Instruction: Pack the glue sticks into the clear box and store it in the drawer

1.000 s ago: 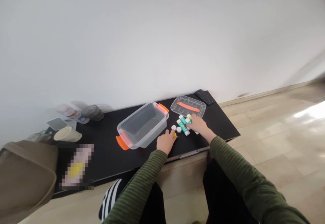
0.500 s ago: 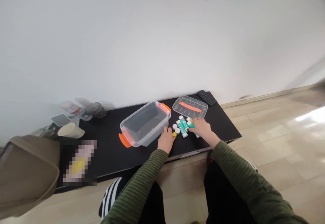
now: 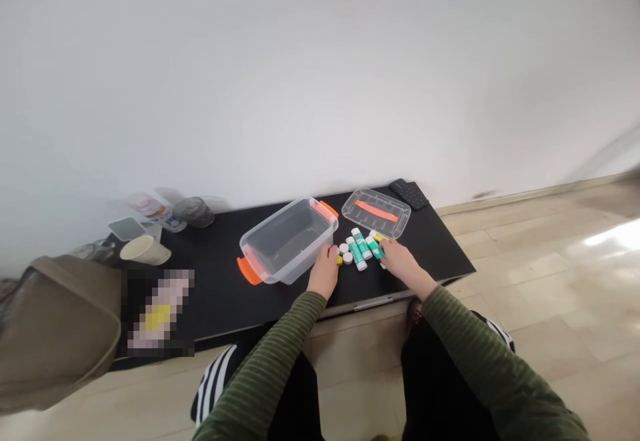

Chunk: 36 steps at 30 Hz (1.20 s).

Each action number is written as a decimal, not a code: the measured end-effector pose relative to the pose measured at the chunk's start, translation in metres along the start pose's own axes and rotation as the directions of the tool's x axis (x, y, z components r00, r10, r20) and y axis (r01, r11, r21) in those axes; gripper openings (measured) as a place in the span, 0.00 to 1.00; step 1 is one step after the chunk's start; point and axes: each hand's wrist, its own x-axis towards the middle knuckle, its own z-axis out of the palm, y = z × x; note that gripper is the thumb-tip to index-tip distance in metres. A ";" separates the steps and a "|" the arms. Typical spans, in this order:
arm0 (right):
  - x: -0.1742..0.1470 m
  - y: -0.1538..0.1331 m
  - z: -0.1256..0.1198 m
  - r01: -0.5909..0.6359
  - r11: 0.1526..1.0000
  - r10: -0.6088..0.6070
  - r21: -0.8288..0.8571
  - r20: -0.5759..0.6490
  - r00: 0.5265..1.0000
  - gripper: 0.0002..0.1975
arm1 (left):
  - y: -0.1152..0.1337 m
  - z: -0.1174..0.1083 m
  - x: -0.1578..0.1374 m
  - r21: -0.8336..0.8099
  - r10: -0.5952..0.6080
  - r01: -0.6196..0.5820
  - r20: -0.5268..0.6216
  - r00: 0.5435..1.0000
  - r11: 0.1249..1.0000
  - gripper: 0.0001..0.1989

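My left hand [image 3: 325, 271] rests by the near right corner of the clear plastic box [image 3: 277, 269], its fingers curled on a small yellow cap [image 3: 339, 260]. White caps [image 3: 348, 258] lie right beside those fingertips. Green and white glue sticks [image 3: 357, 254] lie loosely together between my two hands. My right hand [image 3: 400, 259] closes over the rightmost glue stick [image 3: 375, 247], its fingertips partly covering it. Just behind that, a yellow-labelled stick [image 3: 380, 235] shows in part. The box has orange latches [image 3: 249, 271] and stands without its lid.
Behind the glue sticks lies the clear lid [image 3: 360, 221] with an orange handle. A black keyboard-like object [image 3: 410, 194] is at the back right. To the left stand a paper cup [image 3: 145, 250], a white bottle [image 3: 155, 211] and a dark glass [image 3: 194, 212]. A brown cloth-like item [image 3: 65, 334] covers the near left.
My left hand and the yellow cap have shifted slightly left, towards the box. My right hand has moved a little to the right, exposing more of the rightmost sticks.
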 end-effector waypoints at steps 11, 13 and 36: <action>-0.020 -0.009 -0.018 0.141 0.989 -0.142 0.030 0.007 0.990 0.14 | 0.017 -0.024 -0.013 -0.030 -0.008 0.008 0.015 1.000 1.000 0.23; -0.029 -0.011 -0.027 0.300 0.948 -0.308 0.106 0.064 0.949 0.10 | 0.026 -0.034 -0.021 -0.205 0.070 -0.079 -0.050 0.996 0.976 0.16; -0.016 0.006 -0.038 0.037 0.846 0.046 0.532 -0.141 0.989 0.37 | 0.035 -0.064 -0.004 -0.471 -0.251 0.266 0.097 0.963 0.841 0.36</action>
